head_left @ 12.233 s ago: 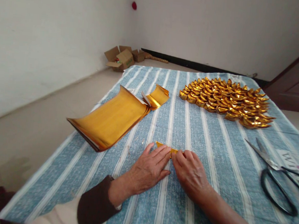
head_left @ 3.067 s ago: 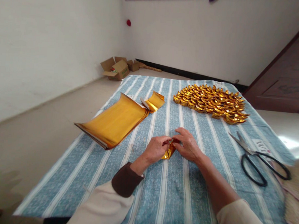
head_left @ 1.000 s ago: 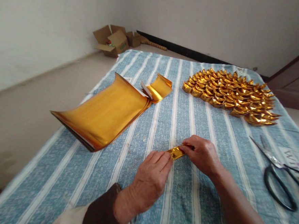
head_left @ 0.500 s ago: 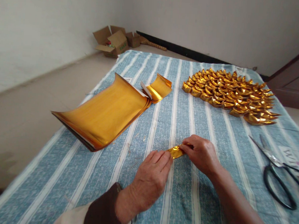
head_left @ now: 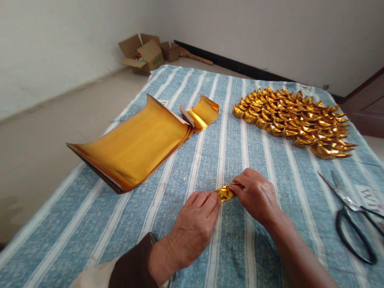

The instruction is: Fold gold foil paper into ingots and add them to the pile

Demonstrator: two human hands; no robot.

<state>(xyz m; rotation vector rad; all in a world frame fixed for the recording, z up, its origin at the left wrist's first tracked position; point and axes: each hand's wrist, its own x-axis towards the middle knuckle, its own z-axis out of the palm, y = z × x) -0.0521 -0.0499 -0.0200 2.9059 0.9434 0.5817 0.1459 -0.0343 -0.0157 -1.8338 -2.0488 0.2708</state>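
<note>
A narrow folded strip of shiny gold foil paper [head_left: 226,193] spans the gap between my two hands, low over the striped cloth. My left hand [head_left: 197,225] is closed at its near left end, the fingers bent together and covering that end. At the strip's right end, my right hand [head_left: 256,193] pinches it between thumb and fingers. Up and to the left lies a stack of large gold foil sheets [head_left: 136,140], its edges curling. Against it rests a smaller pile of cut gold foil pieces [head_left: 204,113].
Many folded gold foil ingots [head_left: 290,118] stand massed at the back right of the table. Black-handled scissors [head_left: 352,208] lie with blades apart to the right. The blue striped tablecloth [head_left: 105,260] covers the table. Cardboard boxes [head_left: 145,55] sit on the floor beyond.
Both hands stay on the foil strip, with the right hand shifted very slightly up and left. The view has moved a little; the sheets and ingots keep their places.
</note>
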